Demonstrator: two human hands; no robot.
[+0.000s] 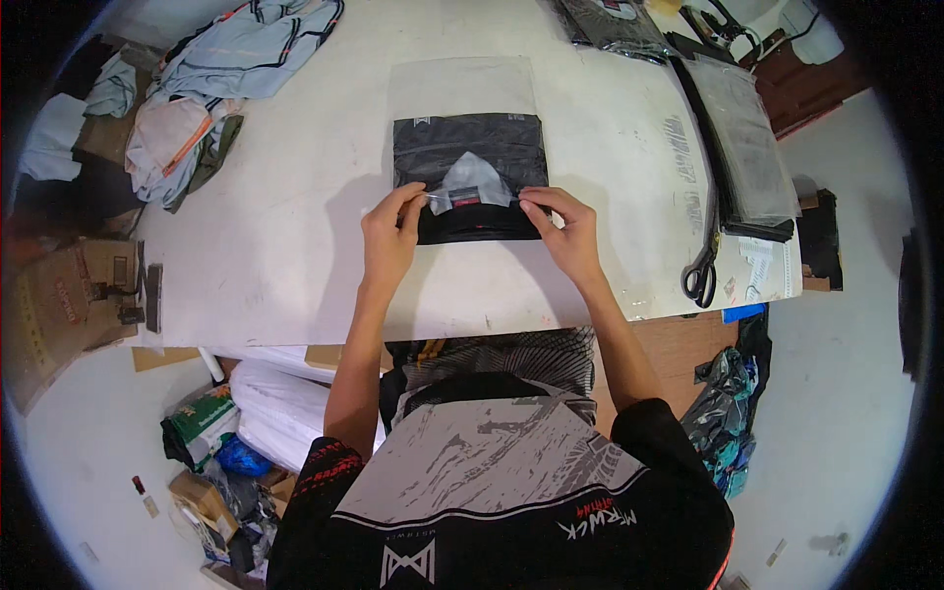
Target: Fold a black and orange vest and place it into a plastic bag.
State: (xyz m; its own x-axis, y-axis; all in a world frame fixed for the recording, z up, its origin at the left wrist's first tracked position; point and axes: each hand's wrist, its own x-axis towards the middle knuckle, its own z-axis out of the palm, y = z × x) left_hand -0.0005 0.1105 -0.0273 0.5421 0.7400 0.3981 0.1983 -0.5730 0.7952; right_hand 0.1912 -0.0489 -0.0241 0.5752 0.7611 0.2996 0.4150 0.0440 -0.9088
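Observation:
A plastic garment bag (pixel 468 146) lies flat on the table, dark over its middle, with a clear strip at the far end. Folded black clothing (pixel 457 226) shows at the bag's near end, light cloth and a small dark label at its centre. My left hand (pixel 391 231) pinches the plastic at the left corner of this near edge. At the right corner my right hand (pixel 567 231) holds the same edge between thumb and fingers. Between both hands the clear plastic is stretched across the clothing.
Black scissors (pixel 700 275) lie at the table's right side, beside a stack of clear plastic bags (pixel 739 147). Light-coloured clothes (pixel 241 54) are heaped at the far left. More packed bags (pixel 615 28) lie at the far right. A cardboard box (pixel 69 295) stands off the left edge.

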